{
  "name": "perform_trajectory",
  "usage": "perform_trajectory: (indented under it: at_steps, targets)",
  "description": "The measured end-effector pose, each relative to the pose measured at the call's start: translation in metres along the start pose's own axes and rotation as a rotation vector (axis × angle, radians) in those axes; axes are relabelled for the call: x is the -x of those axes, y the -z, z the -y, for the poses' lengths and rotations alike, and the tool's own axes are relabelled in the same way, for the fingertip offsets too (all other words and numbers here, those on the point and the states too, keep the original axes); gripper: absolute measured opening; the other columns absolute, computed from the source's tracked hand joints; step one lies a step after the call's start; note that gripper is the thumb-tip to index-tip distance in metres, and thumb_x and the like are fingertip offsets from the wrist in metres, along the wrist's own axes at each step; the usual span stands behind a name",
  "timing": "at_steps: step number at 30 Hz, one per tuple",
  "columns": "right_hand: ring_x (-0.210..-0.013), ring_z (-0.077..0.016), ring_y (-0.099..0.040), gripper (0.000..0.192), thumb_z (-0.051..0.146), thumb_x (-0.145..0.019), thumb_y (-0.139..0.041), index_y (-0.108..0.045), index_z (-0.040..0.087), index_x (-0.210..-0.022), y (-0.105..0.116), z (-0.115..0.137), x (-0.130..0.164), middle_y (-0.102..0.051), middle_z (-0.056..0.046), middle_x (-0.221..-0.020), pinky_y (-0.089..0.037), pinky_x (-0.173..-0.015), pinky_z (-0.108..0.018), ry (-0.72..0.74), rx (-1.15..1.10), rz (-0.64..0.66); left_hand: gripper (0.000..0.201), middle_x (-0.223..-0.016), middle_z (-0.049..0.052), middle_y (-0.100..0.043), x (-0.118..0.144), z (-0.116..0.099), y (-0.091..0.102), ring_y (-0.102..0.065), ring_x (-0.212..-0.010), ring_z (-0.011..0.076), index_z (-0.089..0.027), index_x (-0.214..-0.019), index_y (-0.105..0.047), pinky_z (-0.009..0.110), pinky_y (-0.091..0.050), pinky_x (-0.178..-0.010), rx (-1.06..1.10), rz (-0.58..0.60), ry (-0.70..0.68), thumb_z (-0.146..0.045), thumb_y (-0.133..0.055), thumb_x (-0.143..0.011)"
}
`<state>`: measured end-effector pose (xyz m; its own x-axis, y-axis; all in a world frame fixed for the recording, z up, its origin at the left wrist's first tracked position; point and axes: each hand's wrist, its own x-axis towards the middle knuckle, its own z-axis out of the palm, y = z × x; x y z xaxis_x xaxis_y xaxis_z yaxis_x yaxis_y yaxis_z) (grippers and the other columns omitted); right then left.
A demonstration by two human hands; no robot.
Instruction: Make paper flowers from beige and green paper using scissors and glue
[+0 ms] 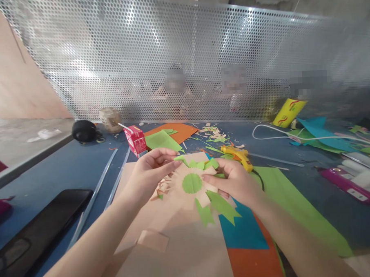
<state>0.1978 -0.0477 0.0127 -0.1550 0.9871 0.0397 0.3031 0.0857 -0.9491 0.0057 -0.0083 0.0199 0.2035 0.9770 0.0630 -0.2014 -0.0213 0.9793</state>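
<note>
Both hands hold a paper flower [192, 184] above the table: beige and green petals around a round green centre. My left hand [151, 172] pinches its upper left edge, fingertips by a green petal. My right hand [236, 181] grips its right side, thumb beside the green centre. Under them lie a beige sheet [180, 245] and blue and orange sheets [247, 233].
A yellow glue gun [239, 155] lies just behind my right hand. A red drink carton [136, 140], green and orange paper [172, 135], paper scraps [214, 133], a white cable [273, 136], a black phone [38, 230] and a perforated metal screen [181, 53] with people behind it.
</note>
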Motion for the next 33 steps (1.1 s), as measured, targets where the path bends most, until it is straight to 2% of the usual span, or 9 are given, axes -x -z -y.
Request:
perform_trajectory:
  at_steps: [6, 14, 19, 21, 24, 26, 28, 30, 33]
  targets:
    - [-0.034, -0.0016, -0.038, 0.017, 0.032, -0.072, -0.058, -0.052, 0.017, -0.076, 0.000, 0.002, 0.000, -0.052, 0.003, -0.062, -0.029, -0.034, -0.017, -0.004, -0.024, 0.016, 0.024, -0.072, 0.000, -0.064, 0.000, 0.000, 0.001, -0.056, -0.051, 0.0044, -0.016, -0.081, -0.062, 0.014, -0.042, -0.047, -0.018, 0.027, -0.021, -0.019, -0.071, -0.059]
    - [-0.035, -0.0013, -0.034, 0.017, 0.033, -0.071, -0.059, -0.052, 0.017, -0.076, 0.001, -0.002, -0.003, -0.052, 0.003, -0.062, -0.027, -0.033, -0.017, -0.024, -0.085, 0.025, 0.025, -0.069, 0.001, -0.059, 0.000, -0.001, 0.001, -0.053, -0.055, 0.0061, -0.015, -0.087, -0.062, 0.015, -0.042, -0.049, -0.024, 0.006, 0.008, -0.030, -0.064, -0.068]
    - [-0.036, -0.0036, -0.035, 0.019, 0.036, -0.074, -0.055, -0.052, 0.018, -0.079, -0.001, -0.003, -0.003, -0.050, 0.003, -0.059, -0.030, -0.035, -0.019, 0.046, 0.028, -0.002, 0.024, -0.070, 0.001, -0.061, 0.000, -0.001, 0.001, -0.054, -0.057, 0.0077, -0.016, -0.086, -0.061, 0.018, -0.044, -0.053, -0.042, 0.016, -0.028, -0.030, -0.064, -0.067]
    - [-0.043, -0.0078, -0.045, 0.016, 0.034, -0.076, -0.053, -0.053, 0.018, -0.075, -0.002, -0.005, -0.003, -0.052, 0.001, -0.058, -0.036, -0.041, -0.021, 0.200, 0.216, -0.169, 0.021, -0.072, 0.002, -0.062, 0.003, -0.004, 0.000, -0.056, -0.064, 0.0099, -0.017, -0.085, -0.061, 0.021, -0.045, -0.059, -0.083, -0.017, -0.138, -0.029, -0.063, -0.067]
    - [-0.067, -0.0144, -0.057, 0.006, 0.022, -0.078, -0.051, -0.056, 0.019, -0.078, 0.004, -0.009, 0.000, -0.061, -0.005, -0.074, -0.045, -0.059, -0.025, 0.630, 0.582, -0.424, 0.025, -0.086, 0.002, -0.060, 0.011, -0.012, 0.002, -0.057, -0.083, 0.0151, -0.022, -0.089, -0.058, 0.027, -0.044, -0.074, -0.222, -0.128, -0.493, -0.024, -0.065, -0.065]
    - [-0.074, -0.0157, -0.060, 0.016, 0.013, -0.078, -0.048, -0.057, 0.020, -0.090, 0.010, -0.010, 0.005, -0.064, -0.006, -0.086, -0.045, -0.063, -0.026, 0.896, 0.791, -0.456, 0.042, -0.092, 0.000, -0.059, 0.018, -0.015, 0.006, -0.054, -0.093, 0.0194, -0.028, -0.092, -0.056, 0.032, -0.041, -0.083, -0.419, -0.203, -0.787, -0.021, -0.072, -0.055]
    - [-0.075, -0.0159, -0.061, 0.025, 0.010, -0.077, -0.048, -0.056, 0.023, -0.096, 0.016, -0.007, 0.011, -0.065, -0.005, -0.090, -0.045, -0.062, -0.027, 1.072, 0.958, -0.459, 0.045, -0.091, -0.001, -0.061, 0.023, -0.013, 0.013, -0.053, -0.095, 0.0232, -0.031, -0.084, -0.058, 0.037, -0.036, -0.089, -0.721, -0.225, -1.011, -0.020, -0.077, -0.045]
    - [-0.070, -0.0157, -0.061, 0.024, 0.010, -0.076, -0.049, -0.057, 0.023, -0.094, 0.020, -0.001, 0.019, -0.067, -0.004, -0.086, -0.046, -0.059, -0.028, 1.225, 1.055, -0.459, 0.030, -0.088, 0.000, -0.062, 0.027, -0.007, 0.019, -0.052, -0.096, 0.0257, -0.032, -0.070, -0.060, 0.041, -0.033, -0.091, -1.024, -0.184, -1.074, -0.026, -0.076, -0.047]
    - [-0.063, -0.0155, -0.060, 0.017, 0.010, -0.073, -0.054, -0.060, 0.021, -0.084, 0.020, 0.008, 0.027, -0.069, -0.005, -0.079, -0.046, -0.055, -0.029, 1.335, 1.149, -0.462, 0.016, -0.086, 0.000, -0.063, 0.031, 0.000, 0.023, -0.051, -0.099, 0.0255, -0.033, -0.061, -0.060, 0.040, -0.036, -0.086, -1.189, -0.169, -1.053, -0.032, -0.073, -0.052]
